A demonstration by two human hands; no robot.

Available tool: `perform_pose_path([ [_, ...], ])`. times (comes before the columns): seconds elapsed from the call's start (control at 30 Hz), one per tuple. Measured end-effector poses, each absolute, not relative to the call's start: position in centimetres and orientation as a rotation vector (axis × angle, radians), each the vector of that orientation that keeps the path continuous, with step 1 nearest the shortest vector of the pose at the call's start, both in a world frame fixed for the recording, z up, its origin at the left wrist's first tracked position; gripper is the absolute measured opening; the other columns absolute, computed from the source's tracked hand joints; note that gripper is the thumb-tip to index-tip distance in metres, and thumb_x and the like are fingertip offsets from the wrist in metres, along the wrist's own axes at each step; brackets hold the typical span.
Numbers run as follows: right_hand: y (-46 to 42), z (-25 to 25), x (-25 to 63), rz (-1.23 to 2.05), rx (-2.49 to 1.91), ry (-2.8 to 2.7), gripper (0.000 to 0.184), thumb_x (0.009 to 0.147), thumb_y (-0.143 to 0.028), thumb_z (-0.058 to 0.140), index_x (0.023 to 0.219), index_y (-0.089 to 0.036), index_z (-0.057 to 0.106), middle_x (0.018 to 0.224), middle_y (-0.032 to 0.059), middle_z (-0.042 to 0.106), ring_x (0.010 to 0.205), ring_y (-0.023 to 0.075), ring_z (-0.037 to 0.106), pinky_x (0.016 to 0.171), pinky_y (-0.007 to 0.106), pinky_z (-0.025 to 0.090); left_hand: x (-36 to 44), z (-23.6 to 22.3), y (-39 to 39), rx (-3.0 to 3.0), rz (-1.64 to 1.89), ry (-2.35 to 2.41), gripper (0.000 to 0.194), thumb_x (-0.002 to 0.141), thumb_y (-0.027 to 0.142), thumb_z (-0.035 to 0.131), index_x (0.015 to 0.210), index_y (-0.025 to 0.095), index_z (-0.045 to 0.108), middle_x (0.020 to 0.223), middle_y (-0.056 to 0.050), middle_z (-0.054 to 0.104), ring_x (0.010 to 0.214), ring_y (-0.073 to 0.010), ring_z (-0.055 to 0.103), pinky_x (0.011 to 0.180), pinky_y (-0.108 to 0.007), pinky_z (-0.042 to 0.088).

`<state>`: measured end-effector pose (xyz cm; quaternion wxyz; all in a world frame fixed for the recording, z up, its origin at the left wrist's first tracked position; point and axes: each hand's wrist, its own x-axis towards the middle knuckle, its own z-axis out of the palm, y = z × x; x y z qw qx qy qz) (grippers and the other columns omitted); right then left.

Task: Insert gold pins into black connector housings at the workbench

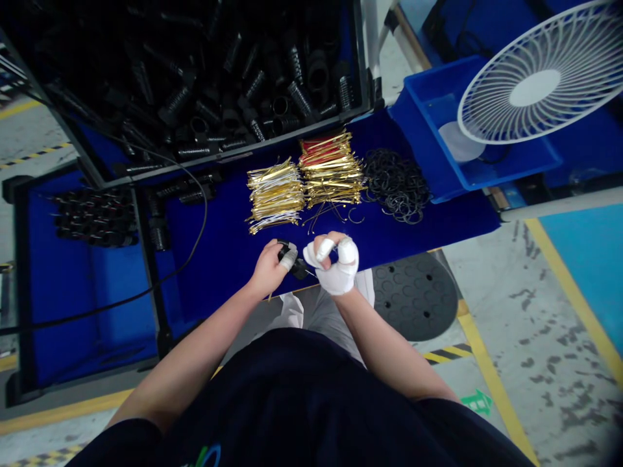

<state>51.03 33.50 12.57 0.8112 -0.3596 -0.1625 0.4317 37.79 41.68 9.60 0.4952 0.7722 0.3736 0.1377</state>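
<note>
My left hand [273,266], bare apart from a whitish covering on the thumb, is closed around a small black plastic part [298,268] over the front edge of the blue work surface. Close beside it, my right hand [338,264] wears a white glove with some fingertips exposed. Its fingers are curled into a pinch, and what they grip is hidden. A thin pale strand runs from the black part toward the right hand. Just beyond the hands lie a bundle of gold and white wires [275,196] and a bundle of gold and red wires [333,170].
A heap of black rings [396,185] lies right of the wires. Behind is a large bin [233,152] of black ribbed parts. At left, a blue crate [121,279] holds more parts, crossed by a black cable [202,227]. A white fan [535,87] overhangs a blue tray [438,175].
</note>
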Motion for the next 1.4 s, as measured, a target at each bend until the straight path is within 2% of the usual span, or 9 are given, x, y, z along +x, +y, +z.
perform_pose_path([
  [0.27, 35.9, 13.0, 51.5, 0.937, -1.169, -0.726, 0.053, 0.090, -0.070, 0.050, 0.068, -0.023, 0.058, 0.050, -0.0042, 0.044, 0.045, 0.0128, 0.041, 0.052, 0.029, 0.043, 37.6, 9.6, 42.1, 1.705, 0.366, 0.907, 0.028, 0.085, 0.037, 0.056, 0.065, 0.019, 0.063, 0.075, -0.005, 0.058, 0.080, -0.0228, 0.055, 0.086, -0.038, 0.045],
  [0.43, 37.1, 12.8, 58.3, 0.318, -1.757, -1.245, 0.013, 0.091, -0.031, 0.061, 0.098, -0.022, 0.068, 0.105, 0.0092, 0.069, 0.102, 0.0247, 0.064, 0.094, 0.040, 0.050, 37.0, 11.9, 42.0, 1.291, 0.301, 0.935, 0.044, 0.087, 0.060, 0.058, 0.091, 0.016, 0.066, 0.088, -0.009, 0.070, 0.082, -0.0223, 0.066, 0.076, -0.036, 0.054],
  [0.53, 39.1, 11.9, 62.8, 0.120, -2.054, -1.231, 0.031, 0.080, -0.024, 0.074, 0.109, -0.019, 0.064, 0.126, 0.0151, 0.060, 0.105, 0.0296, 0.064, 0.091, 0.044, 0.052, 36.6, 13.5, 42.3, 0.889, 0.290, 0.973, 0.054, 0.074, 0.065, 0.073, 0.100, 0.020, 0.059, 0.088, -0.007, 0.073, 0.072, -0.0193, 0.069, 0.062, -0.030, 0.055],
  [0.7, 41.3, 10.4, 66.6, 0.089, -2.000, -1.133, 0.010, 0.091, -0.026, 0.065, 0.096, -0.018, 0.064, 0.110, 0.0124, 0.067, 0.107, 0.0266, 0.062, 0.098, 0.046, 0.048, 36.0, 14.6, 43.2, 0.578, 0.351, 0.890, 0.062, 0.072, 0.077, 0.066, 0.085, 0.016, 0.063, 0.069, -0.001, 0.064, 0.059, -0.0123, 0.062, 0.075, -0.035, 0.059],
  [0.87, 39.5, 11.3, 70.9, 0.094, -1.443, -0.574, 0.032, 0.101, -0.049, 0.046, 0.109, -0.022, 0.063, 0.118, 0.0074, 0.070, 0.067, 0.0108, 0.058, 0.063, 0.031, 0.052, 35.2, 15.1, 43.3, 0.255, 0.408, 0.872, 0.061, 0.081, 0.075, 0.058, 0.082, 0.015, 0.068, 0.082, -0.008, 0.071, 0.073, -0.0182, 0.068, 0.094, -0.048, 0.055],
  [1.0, 36.3, 14.3, 71.5, 0.406, -1.231, -0.536, 0.052, 0.105, -0.043, 0.027, 0.086, -0.022, 0.071, 0.118, -0.0066, 0.072, 0.061, -0.0033, 0.053, 0.058, 0.021, 0.042, 35.0, 15.5, 42.8, 0.197, 0.425, 0.835, 0.039, 0.093, 0.053, 0.058, 0.099, 0.017, 0.070, 0.096, -0.007, 0.074, 0.086, -0.0188, 0.071, 0.101, -0.048, 0.052],
  [1.17, 33.5, 18.8, 62.1, 0.613, -1.202, -0.645, 0.018, 0.092, -0.045, 0.064, 0.102, -0.032, 0.070, 0.093, -0.0020, 0.072, 0.043, 0.0052, 0.037, 0.044, 0.025, 0.034, 35.6, 16.2, 41.7, 0.361, 0.477, 0.883, 0.045, 0.086, 0.062, 0.064, 0.110, 0.023, 0.065, 0.087, -0.001, 0.071, 0.070, -0.0129, 0.068, 0.099, -0.050, 0.053],
  [1.3, 32.4, 19.0, 55.1, 0.885, -1.408, -1.047, 0.013, 0.085, -0.036, 0.074, 0.086, -0.024, 0.071, 0.086, 0.0010, 0.072, 0.069, 0.0169, 0.064, 0.068, 0.034, 0.051, 36.6, 17.5, 40.4, 0.508, 0.526, 0.967, 0.060, 0.081, 0.070, 0.063, 0.112, 0.019, 0.062, 0.084, -0.002, 0.070, 0.065, -0.0132, 0.066, 0.088, -0.043, 0.058],
  [1.4, 32.2, 18.0, 53.1, 0.921, -1.465, -1.181, 0.008, 0.088, -0.028, 0.067, 0.085, -0.021, 0.065, 0.084, 0.0011, 0.069, 0.080, 0.0187, 0.065, 0.081, 0.035, 0.052, 37.4, 18.4, 39.5, 0.576, 0.536, 0.984, 0.069, 0.076, 0.075, 0.064, 0.110, 0.015, 0.063, 0.083, -0.005, 0.070, 0.073, -0.0176, 0.069, 0.080, -0.036, 0.058],
])
